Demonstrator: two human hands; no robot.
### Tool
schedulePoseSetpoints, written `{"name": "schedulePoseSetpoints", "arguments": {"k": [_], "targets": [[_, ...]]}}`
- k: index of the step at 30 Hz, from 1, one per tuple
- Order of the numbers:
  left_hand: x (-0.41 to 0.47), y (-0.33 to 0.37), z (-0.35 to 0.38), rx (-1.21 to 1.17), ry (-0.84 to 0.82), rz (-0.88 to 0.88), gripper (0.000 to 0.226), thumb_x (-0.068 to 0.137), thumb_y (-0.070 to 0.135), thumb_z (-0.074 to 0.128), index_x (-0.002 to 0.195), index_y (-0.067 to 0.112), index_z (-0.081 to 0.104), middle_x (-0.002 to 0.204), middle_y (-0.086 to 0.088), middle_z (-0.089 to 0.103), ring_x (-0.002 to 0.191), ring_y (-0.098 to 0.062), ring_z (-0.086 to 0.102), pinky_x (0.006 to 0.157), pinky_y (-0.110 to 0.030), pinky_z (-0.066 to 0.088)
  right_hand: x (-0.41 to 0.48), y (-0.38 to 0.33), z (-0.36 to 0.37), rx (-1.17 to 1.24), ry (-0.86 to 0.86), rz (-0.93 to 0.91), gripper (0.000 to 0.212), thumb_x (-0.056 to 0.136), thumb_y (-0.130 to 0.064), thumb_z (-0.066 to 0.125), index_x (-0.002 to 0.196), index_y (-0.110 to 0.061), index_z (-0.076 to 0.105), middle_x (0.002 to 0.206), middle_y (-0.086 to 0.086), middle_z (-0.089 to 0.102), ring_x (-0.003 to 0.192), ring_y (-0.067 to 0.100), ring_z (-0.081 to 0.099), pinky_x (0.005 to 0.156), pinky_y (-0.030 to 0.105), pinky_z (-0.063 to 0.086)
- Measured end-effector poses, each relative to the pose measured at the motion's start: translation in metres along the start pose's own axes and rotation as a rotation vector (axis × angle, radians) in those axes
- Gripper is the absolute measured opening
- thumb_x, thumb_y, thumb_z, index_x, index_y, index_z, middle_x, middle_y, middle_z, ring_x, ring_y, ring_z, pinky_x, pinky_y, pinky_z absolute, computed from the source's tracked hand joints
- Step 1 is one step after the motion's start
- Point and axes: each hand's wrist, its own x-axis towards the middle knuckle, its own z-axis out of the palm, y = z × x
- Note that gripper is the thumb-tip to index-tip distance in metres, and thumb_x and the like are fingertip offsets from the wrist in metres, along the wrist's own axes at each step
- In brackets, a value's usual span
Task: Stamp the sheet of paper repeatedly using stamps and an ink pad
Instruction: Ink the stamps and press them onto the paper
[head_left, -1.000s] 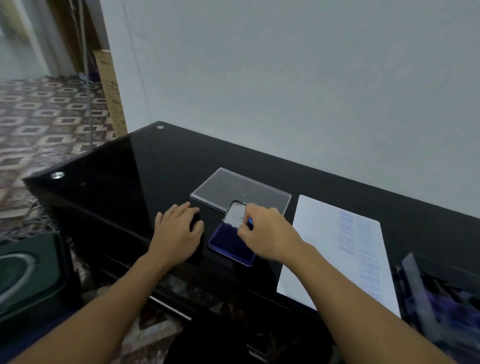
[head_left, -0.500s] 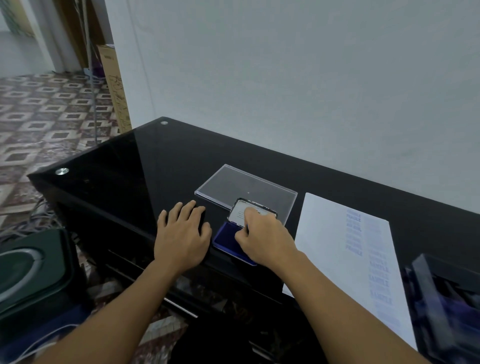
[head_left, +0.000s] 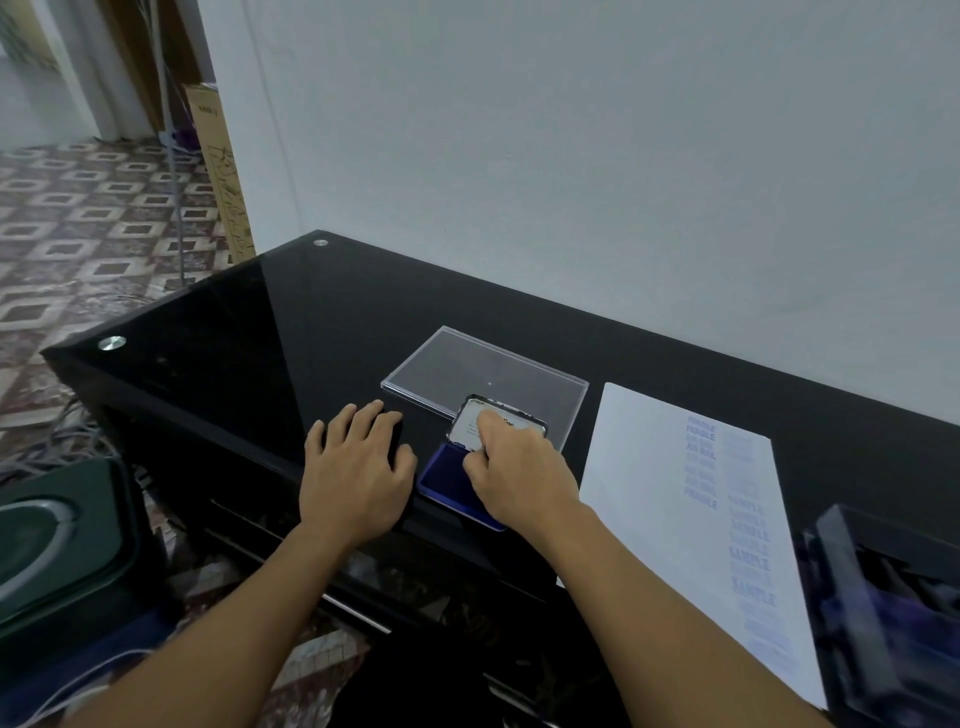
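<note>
Two hands lay apart: left hand (head_left: 358, 473) flat on desk (head_left: 260, 338); right hand (head_left: 524, 473) curled over ink pad (head_left: 441, 478), grip unclear. Just R of it lay sheet of paper (head_left: 649, 519), long axis front-to-back; R hand nearer.

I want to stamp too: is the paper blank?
No, the sheet of paper carries columns of blue stamped words.

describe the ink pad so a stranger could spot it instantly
On the black glass table by the white wall, look near the front edge, left of the stamped sheet of paper and in front of the clear plastic cover. The ink pad lies there, partly under the right hand. Unlike its neighbours it is deep blue, with a lid tilted open.
</note>
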Motion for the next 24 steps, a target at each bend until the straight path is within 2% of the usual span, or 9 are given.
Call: {"name": "schedulePoseSetpoints", "arguments": {"k": [3,8,11,14,17,19,21,24], "targets": [[-0.001,0.0,0.0,-0.001,0.001,0.0,0.05,0.098,0.046,0.037,0.145,0.03,0.043,0.158,0.005,0.034,0.148,-0.019,0.02,0.121,-0.048,0.011,-0.007,-0.001,-0.001,0.005,0.008,-0.004,0.016,0.102,-0.026,0.043,0.089,-0.028,0.034,0.093,0.003,0.069,0.072,0.018,0.055,0.06,0.028,0.044],[-0.001,0.0,-0.001,-0.005,-0.001,0.0,0.05,0.098,0.046,0.036,0.145,0.029,0.043,0.158,0.004,0.034,0.148,-0.02,0.02,0.121,-0.048,0.011,-0.016,-0.002,0.0,0.012,-0.005,-0.025,0.015,0.103,-0.027,0.044,0.092,-0.029,0.033,0.106,0.005,0.07,0.075,0.015,0.053,0.059,0.024,0.039],[-0.001,0.0,-0.001,-0.011,0.003,0.002,0.049,0.098,0.044,0.039,0.145,0.029,0.044,0.157,0.004,0.035,0.148,-0.02,0.021,0.121,-0.048,0.012,-0.012,-0.002,-0.002,0.006,-0.006,-0.022,0.017,0.102,-0.026,0.043,0.088,-0.027,0.034,0.095,0.003,0.069,0.071,0.016,0.055,0.058,0.026,0.041],[-0.001,0.001,-0.002,-0.015,0.006,0.0,0.049,0.098,0.044,0.04,0.144,0.028,0.045,0.157,0.004,0.035,0.148,-0.021,0.022,0.12,-0.049,0.012,-0.004,-0.002,-0.003,0.021,-0.024,0.001,0.019,0.099,-0.025,0.044,0.083,-0.025,0.035,0.086,0.003,0.063,0.073,0.022,0.058,0.06,0.034,0.046],[-0.001,0.002,-0.001,-0.01,0.002,-0.002,0.049,0.098,0.044,0.039,0.144,0.029,0.044,0.157,0.004,0.034,0.148,-0.02,0.021,0.121,-0.048,0.012,0.002,-0.002,-0.006,0.037,-0.066,0.002,0.024,0.099,-0.026,0.046,0.079,-0.029,0.033,0.088,0.002,0.063,0.077,0.021,0.06,0.062,0.033,0.05],[-0.001,0.002,-0.002,-0.009,-0.001,0.0,0.049,0.098,0.045,0.038,0.145,0.029,0.043,0.158,0.004,0.034,0.148,-0.02,0.02,0.121,-0.048,0.011,0.003,-0.002,-0.007,0.043,-0.076,0.001,0.029,0.1,-0.025,0.046,0.076,-0.031,0.03,0.086,0.0,0.06,0.077,0.019,0.058,0.061,0.03,0.046],[-0.001,0.001,-0.002,-0.01,-0.006,0.0,0.049,0.098,0.045,0.038,0.145,0.029,0.043,0.158,0.004,0.033,0.148,-0.02,0.02,0.121,-0.048,0.011,0.003,-0.002,-0.008,0.038,-0.075,0.006,0.026,0.1,-0.025,0.046,0.079,-0.03,0.032,0.087,-0.001,0.059,0.077,0.018,0.057,0.059,0.027,0.042],[-0.001,0.001,-0.002,-0.018,-0.004,0.001,0.049,0.099,0.044,0.038,0.145,0.028,0.043,0.157,0.003,0.034,0.148,-0.021,0.021,0.121,-0.049,0.011,0.001,-0.002,-0.005,0.044,-0.062,0.022,0.017,0.1,-0.027,0.045,0.086,-0.028,0.038,0.094,0.002,0.066,0.081,0.019,0.062,0.062,0.03,0.05]]}}
